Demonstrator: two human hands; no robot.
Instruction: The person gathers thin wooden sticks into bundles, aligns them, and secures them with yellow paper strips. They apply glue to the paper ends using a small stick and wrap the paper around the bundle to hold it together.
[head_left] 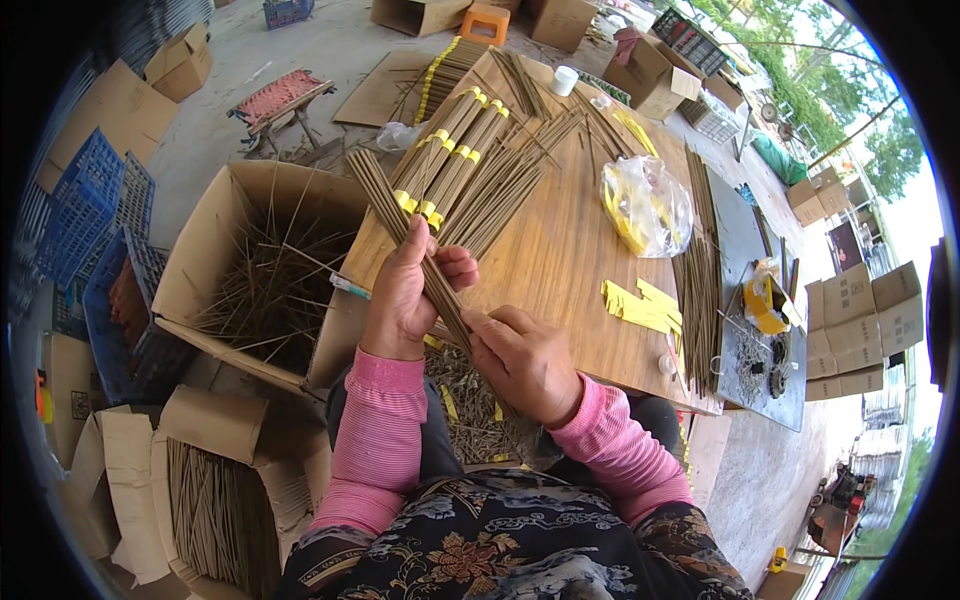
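A bundle of thin brown sticks (377,187) slants across the near left edge of the wooden table (565,255). My left hand (405,290) supports its middle, thumb laid along the top and fingers curled beneath. Lower down, my right hand (528,362) grips the near end between thumb and fingers. Just beyond lie several stick bundles (440,165) bound with yellow paper bands. Loose sticks (497,195) are spread beside them. Yellow paper strips (643,306) rest on the table to the right, with a clear plastic bag (648,205) of yellow pieces behind.
Left of the table stands an open cardboard box (200,300) full of tangled sticks; another box (212,410) with straight sticks is nearer. Blue crates (85,200) are stacked far left. A dark board (750,300) on the right bears a yellow tape roll (765,305).
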